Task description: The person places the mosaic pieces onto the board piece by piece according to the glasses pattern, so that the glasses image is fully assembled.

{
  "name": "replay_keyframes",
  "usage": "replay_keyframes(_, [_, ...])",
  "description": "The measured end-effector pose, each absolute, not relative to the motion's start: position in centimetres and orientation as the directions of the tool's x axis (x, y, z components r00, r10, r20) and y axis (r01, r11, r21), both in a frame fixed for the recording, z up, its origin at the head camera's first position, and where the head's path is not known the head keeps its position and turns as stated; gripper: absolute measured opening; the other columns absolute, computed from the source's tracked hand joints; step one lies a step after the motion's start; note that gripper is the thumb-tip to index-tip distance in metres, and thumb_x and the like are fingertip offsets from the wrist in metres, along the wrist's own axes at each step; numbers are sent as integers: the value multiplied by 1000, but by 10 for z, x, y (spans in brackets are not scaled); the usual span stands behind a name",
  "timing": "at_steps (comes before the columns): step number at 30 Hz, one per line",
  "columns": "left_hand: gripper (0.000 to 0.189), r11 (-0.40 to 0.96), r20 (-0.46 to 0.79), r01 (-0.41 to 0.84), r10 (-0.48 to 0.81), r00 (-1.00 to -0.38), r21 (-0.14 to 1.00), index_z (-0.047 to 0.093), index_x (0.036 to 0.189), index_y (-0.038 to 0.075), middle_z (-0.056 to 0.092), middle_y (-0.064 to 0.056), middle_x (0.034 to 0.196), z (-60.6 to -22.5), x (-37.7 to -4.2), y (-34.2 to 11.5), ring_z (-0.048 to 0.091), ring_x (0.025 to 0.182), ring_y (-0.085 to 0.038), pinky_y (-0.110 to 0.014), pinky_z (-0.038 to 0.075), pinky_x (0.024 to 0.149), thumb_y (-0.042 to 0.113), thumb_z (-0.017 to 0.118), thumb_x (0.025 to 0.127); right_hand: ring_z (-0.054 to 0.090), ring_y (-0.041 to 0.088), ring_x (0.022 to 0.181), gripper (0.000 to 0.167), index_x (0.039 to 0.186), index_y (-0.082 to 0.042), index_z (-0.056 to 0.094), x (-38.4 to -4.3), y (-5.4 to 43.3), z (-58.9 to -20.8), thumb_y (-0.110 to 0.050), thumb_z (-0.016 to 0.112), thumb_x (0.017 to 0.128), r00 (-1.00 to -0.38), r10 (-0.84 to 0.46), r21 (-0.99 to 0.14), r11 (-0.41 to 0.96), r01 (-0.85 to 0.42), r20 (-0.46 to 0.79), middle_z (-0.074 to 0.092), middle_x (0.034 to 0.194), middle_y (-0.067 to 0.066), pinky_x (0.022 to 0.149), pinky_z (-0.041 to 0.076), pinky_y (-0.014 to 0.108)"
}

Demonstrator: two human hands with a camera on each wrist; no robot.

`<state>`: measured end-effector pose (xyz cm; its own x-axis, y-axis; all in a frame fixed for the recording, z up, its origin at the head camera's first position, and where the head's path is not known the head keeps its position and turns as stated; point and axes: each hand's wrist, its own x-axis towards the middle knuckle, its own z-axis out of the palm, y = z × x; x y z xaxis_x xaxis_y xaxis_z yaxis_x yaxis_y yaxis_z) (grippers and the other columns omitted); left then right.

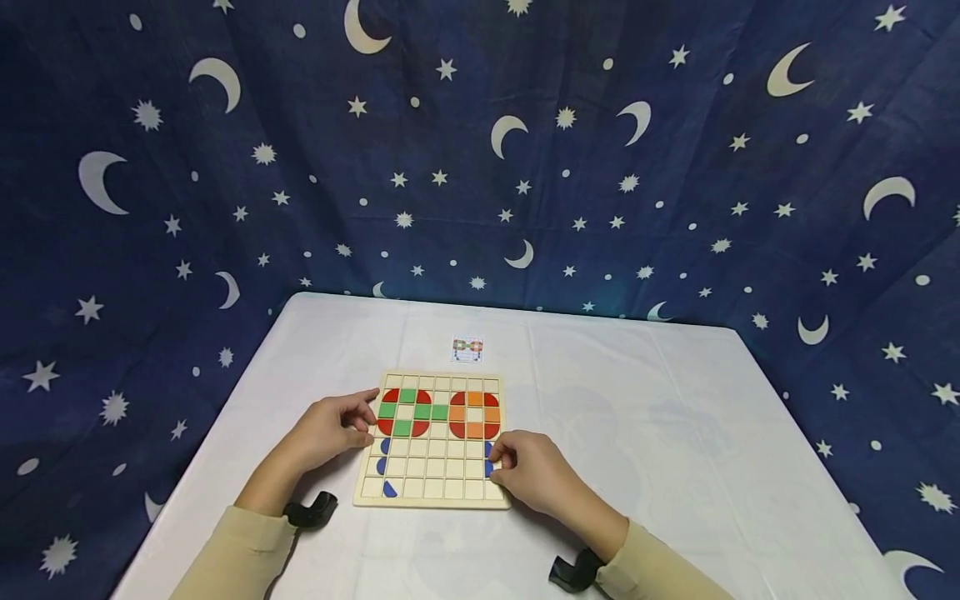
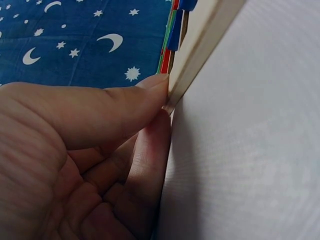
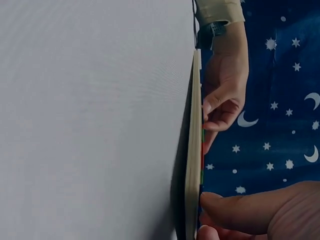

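Observation:
A square wooden grid board [image 1: 431,492] lies on the white table. Red and green pieces form a ring at its upper left, and a red and orange ring [image 1: 475,430] sits at the upper right, with a green square [image 1: 439,412] between them. Blue pieces [image 1: 382,467] run down the left column. My left hand [image 1: 326,429] rests its thumb and fingertips against the board's left edge, thumb [image 2: 125,110] nearer me. At the right column, my right hand [image 1: 532,467] pinches a blue piece [image 1: 489,468] between thumb and index finger, just below another blue piece. The fingertips partly cover it.
Behind the board lies a small printed card [image 1: 467,349] with a similar coloured pattern. A dark blue cloth [image 1: 480,167] with moons and stars hangs around the table [image 1: 637,400]. Black bands [image 1: 311,510] sit at both wrists below the beige sleeves.

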<state>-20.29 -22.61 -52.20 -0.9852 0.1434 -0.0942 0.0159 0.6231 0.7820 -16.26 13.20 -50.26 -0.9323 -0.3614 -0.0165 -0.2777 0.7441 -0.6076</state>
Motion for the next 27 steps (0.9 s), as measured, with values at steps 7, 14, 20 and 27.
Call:
replay_keyframes(7, [20,616,-83,31,155,-984,787,74,91,15,65,-9,152,-522,-203,-226,60,88,-18,-25,45,77,3,87,81,49,5,69,19,87,-20,71,-162,149,-500,-8,85,86,-959,-283,-586,779,-223,-12,54,72,-13,68,40,24])
replay_keyframes(14, [20,604,-72,45,168,-983,796,75,92,14,67,-10,149,-519,-203,-227,61,87,-18,-24,46,75,2,87,80,51,7,73,24,87,-22,72,-162,172,-502,-1,84,86,-974,-225,-580,798,-166,-31,56,75,-11,71,42,25])
replay_keyframes(20, [20,605,-82,32,161,-983,796,75,93,14,66,-10,151,-519,-202,-227,61,88,-18,-24,46,76,3,87,81,51,10,80,29,89,-23,73,-162,192,-502,5,78,88,-974,-219,-560,815,-152,-54,57,83,-8,73,43,26])
replay_keyframes(27, [20,611,-87,28,157,-984,791,75,93,14,71,-8,139,-518,-203,-225,60,88,-18,-24,46,75,3,87,81,52,11,82,32,95,-23,76,-165,201,-504,8,79,85,-961,-264,-561,809,-176,-79,58,85,-8,75,44,26])
